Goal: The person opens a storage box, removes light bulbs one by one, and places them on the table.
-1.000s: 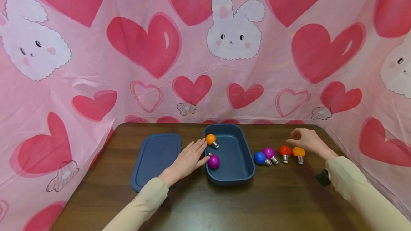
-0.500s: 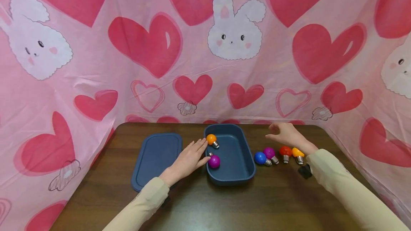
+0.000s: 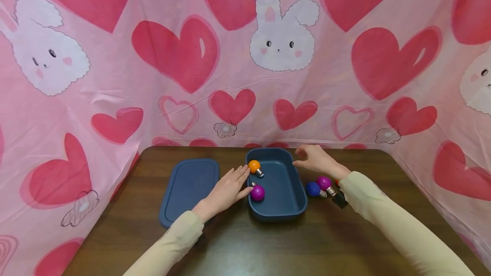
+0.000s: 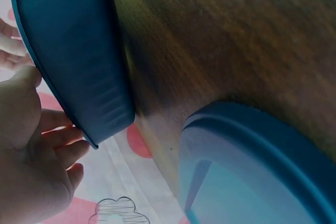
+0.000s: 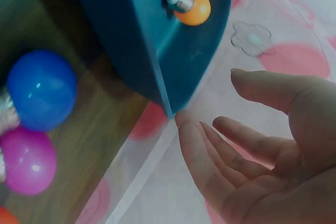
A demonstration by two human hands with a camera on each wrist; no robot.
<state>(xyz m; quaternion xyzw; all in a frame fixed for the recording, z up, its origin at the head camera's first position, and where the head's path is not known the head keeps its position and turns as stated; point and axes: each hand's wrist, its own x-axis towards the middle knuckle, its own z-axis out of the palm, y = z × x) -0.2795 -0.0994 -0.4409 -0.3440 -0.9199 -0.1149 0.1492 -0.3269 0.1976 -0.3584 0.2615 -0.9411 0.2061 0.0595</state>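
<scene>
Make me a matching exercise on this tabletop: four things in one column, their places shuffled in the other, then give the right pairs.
Things
1. orange round light bulb with a metal base
2. blue round light bulb with a metal base
3. flat dark-blue rectangular lid
4. left hand

Places
A. lying on the brown wooden table, right of the deep dark-blue container
B. at the container's left rim
C. lying on the table, left of the container
D. inside the container, toward its far end

Right pairs: 1-D, 2-A, 3-C, 4-B
</scene>
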